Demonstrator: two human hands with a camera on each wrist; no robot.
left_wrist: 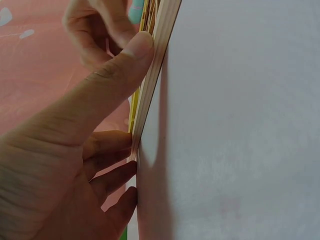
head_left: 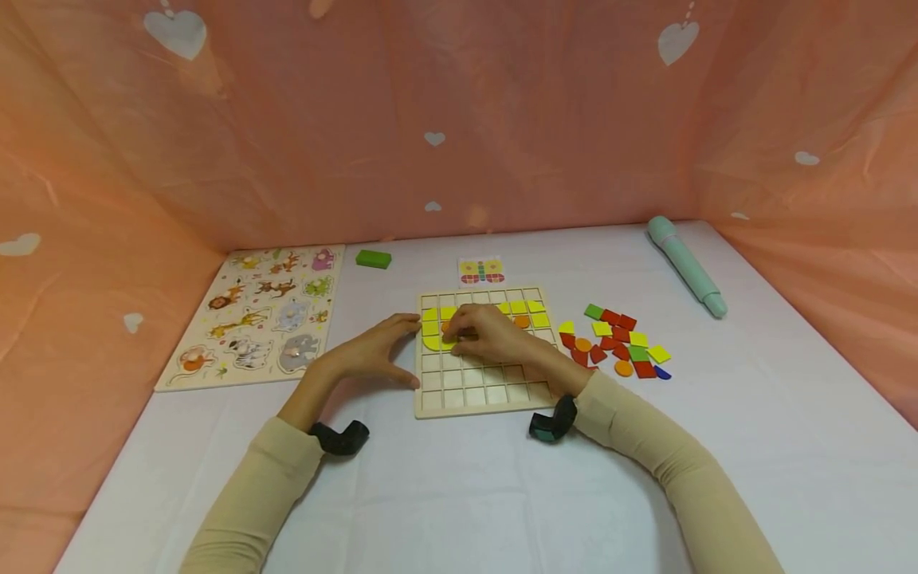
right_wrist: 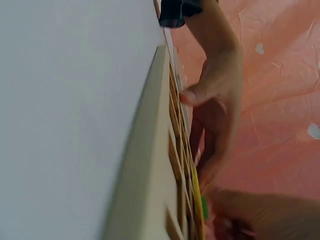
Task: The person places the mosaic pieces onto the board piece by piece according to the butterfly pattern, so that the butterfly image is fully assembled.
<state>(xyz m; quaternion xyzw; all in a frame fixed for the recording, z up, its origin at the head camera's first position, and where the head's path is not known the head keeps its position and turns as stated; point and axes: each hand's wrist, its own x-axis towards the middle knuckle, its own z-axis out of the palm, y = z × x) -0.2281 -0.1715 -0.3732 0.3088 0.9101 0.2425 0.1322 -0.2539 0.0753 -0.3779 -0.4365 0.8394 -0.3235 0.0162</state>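
Touching the board: the left hand (head_left: 376, 348) was wide, thumb and fingers spread against the left edge of the wooden grid board (head_left: 453, 380).
Over the grid: the right hand (head_left: 490, 333), fingers bent narrow above the upper left cells; whether they pinched a piece, I could not tell.
Board: pale, square-celled, flat on the white tabletop (head_left: 430, 494); yellow tiles (head_left: 540, 320) and an orange disc (head_left: 521, 321) sat in upper cells.
Loose pieces (head_left: 645, 370): red, yellow, green, orange and 1 blue, scattered to the board's right.
Hidden: several cells, under the right hand; its fingers blurred in the right wrist view.
Cut off: 2 sleeves (head_left: 649, 442), at the head view's bottom.
Left wrist view alone: the board's layered side, clearly striped.
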